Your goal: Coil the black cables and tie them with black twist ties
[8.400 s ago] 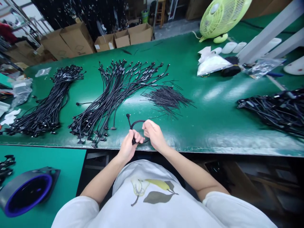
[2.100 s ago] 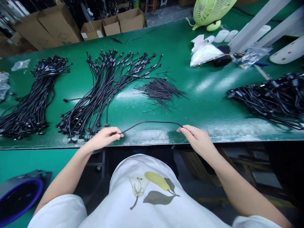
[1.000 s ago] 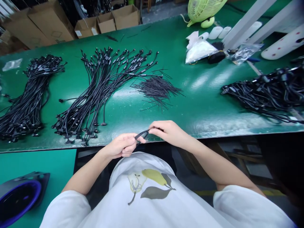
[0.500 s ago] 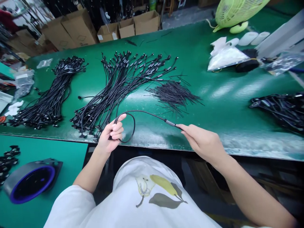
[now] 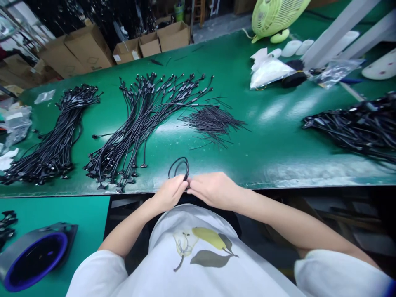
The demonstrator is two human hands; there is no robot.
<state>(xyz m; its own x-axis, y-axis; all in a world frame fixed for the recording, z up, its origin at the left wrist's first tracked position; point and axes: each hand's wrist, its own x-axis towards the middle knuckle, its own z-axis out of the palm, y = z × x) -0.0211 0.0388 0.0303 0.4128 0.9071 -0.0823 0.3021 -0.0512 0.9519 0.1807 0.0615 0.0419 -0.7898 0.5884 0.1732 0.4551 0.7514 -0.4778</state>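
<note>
A black cable [image 5: 178, 161] is gathered into small loops that stick up above my fingers at the front edge of the table. My left hand [image 5: 170, 192] is closed around the base of the loops. Touching it from the right, my right hand [image 5: 213, 189] is closed with fingertips pinched at the coil; its fingers hide the cable's ends. Beyond my hands lies a spread bundle of black cables [image 5: 139, 119] with connectors at both ends. To its right is a loose pile of thin black ties [image 5: 213, 121].
Another cable bundle [image 5: 66, 128] lies at left, and a heap of black cables [image 5: 355, 123] at right. A yellow-green fan [image 5: 275, 18], a white bag [image 5: 270, 74] and grey posts [image 5: 334, 35] stand at the back right. Cardboard boxes [image 5: 89, 49] line the far side. A purple-rimmed dark container [image 5: 37, 260] sits lower left.
My hands have come together from far apart. The cable, stretched between them before with one open loop, is now coiled into small loops. The view has shifted somewhat to the right.
</note>
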